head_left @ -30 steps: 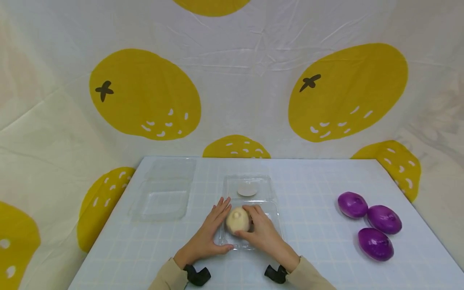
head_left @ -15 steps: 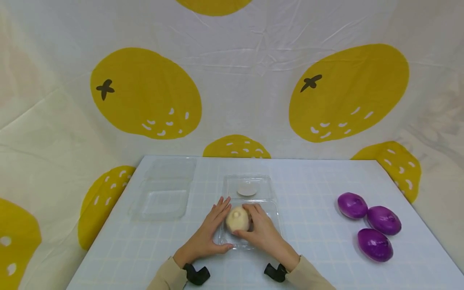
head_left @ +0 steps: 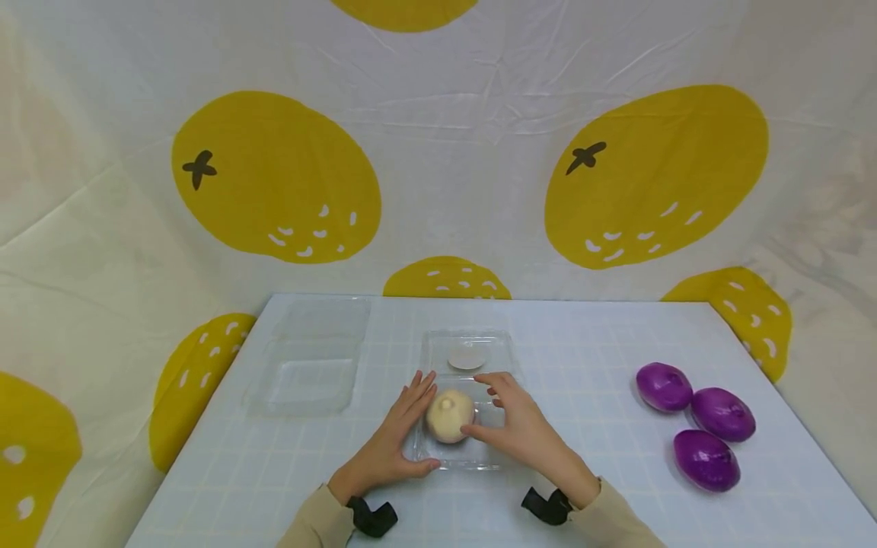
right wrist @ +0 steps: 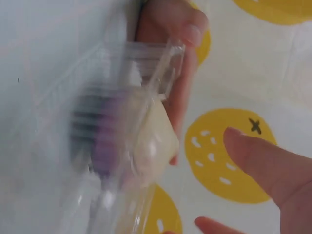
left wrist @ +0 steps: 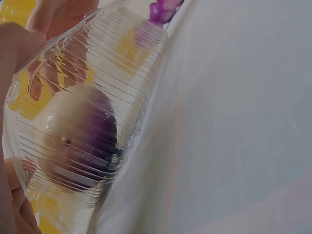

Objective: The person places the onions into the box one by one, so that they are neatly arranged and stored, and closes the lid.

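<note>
A round vegetable like a turnip (head_left: 449, 415), cream on top with a small nub and purple below, sits inside the near half of a clear plastic clamshell box (head_left: 490, 457). Its purple side shows through the ribbed wall in the left wrist view. My left hand (head_left: 389, 443) lies along the box's left side, fingers extended and thumb at the front left corner, touching the rim. My right hand (head_left: 524, 426) hovers over the box's right part, fingers spread and holding nothing. Its thumb tip is close to the turnip; whether they touch I cannot tell.
The box's lid (head_left: 438, 352) lies folded back, bearing a white oval label (head_left: 467, 356). Another open clear box (head_left: 308, 388) stands at the back left. Three glossy purple onion-like vegetables (head_left: 706, 460) lie on the right of the checked table (head_left: 582, 342).
My right hand has let go of the turnip and drawn back to the right, its fingers opening. The turnip stays in the box, and my left hand keeps its place.
</note>
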Tool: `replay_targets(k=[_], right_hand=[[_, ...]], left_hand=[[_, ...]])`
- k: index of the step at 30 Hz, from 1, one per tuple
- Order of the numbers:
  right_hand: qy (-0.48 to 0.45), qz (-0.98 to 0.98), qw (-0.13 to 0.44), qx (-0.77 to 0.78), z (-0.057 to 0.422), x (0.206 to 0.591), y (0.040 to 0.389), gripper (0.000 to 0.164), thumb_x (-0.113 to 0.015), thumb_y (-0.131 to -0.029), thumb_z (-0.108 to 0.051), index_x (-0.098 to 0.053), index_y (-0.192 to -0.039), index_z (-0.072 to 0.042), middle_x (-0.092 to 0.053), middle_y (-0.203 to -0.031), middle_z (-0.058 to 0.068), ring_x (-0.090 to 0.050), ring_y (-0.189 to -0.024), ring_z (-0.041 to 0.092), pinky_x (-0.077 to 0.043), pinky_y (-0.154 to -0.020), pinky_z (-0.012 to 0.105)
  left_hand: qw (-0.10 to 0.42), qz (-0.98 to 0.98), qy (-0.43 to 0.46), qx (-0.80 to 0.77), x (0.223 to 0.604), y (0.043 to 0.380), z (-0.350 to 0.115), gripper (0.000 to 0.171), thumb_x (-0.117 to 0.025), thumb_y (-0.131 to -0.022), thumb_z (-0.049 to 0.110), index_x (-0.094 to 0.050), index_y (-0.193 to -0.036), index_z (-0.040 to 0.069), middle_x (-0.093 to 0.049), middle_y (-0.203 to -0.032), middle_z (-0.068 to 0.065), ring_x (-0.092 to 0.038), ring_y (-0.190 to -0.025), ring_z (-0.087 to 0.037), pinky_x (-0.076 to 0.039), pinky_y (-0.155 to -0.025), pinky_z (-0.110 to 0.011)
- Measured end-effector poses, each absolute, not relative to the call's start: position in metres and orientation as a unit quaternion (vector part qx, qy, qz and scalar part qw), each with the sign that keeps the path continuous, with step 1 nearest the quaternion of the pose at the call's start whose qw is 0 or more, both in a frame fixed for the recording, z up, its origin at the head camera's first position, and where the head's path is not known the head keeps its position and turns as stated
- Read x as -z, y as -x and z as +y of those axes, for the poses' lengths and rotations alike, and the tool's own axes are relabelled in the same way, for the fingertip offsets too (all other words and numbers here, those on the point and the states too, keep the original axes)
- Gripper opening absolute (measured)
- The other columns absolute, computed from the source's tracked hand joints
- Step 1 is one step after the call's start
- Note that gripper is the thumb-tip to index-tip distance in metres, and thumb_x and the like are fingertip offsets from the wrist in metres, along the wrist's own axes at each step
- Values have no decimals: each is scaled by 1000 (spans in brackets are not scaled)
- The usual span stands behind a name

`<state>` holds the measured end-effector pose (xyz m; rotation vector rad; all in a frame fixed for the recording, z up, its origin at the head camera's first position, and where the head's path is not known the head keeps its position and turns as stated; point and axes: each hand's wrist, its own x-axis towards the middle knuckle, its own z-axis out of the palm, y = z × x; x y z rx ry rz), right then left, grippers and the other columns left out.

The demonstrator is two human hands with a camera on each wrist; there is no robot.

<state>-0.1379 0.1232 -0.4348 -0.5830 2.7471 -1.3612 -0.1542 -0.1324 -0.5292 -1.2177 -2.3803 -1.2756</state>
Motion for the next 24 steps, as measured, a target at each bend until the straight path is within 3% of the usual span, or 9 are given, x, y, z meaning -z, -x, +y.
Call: replay_targets(k=[6, 11, 19, 24], right_hand=[[234, 851, -15, 470, 151, 432, 140, 64, -85, -80, -21, -53, -135, -14, -55, -133, 4, -56, -117, 26, -53, -96, 38], [289, 820, -39, 492, 176, 434, 136, 58, -79, -86, -15, -51, -138, -16, -55, -134, -1, -55, -121, 17, -52, -98, 37], [326, 792, -117, 502, 217, 433, 117, 62, -73, -81, 12, -53, -137, -4, -56, -134, 12, -55, -122, 19, -50, -99, 26], [272, 815, -149, 490, 249, 430, 101, 60, -70, -78, 20, -56, -133, -1, -57, -133, 16, -56, -122, 14, -47, -99, 21]], left_hand=[[84, -795, 411, 438, 529, 155, -131, 99, -77, -83, 44, -25, -156, 2, -18, -163, -20, -6, -149, -43, -1, -122, -48], [89, -797, 412, 433, 529, 155, -131, 100, -77, -82, 45, -25, -156, 1, -19, -162, -21, -7, -149, -43, -1, -122, -45], [84, -797, 411, 434, 530, 155, -133, 99, -76, -83, 46, -25, -156, 2, -18, -162, -20, -6, -150, -43, -1, -122, -47], [80, -799, 408, 434, 531, 155, -133, 100, -76, -83, 46, -25, -156, 2, -18, -163, -19, -6, -150, -41, -2, -122, -52]])
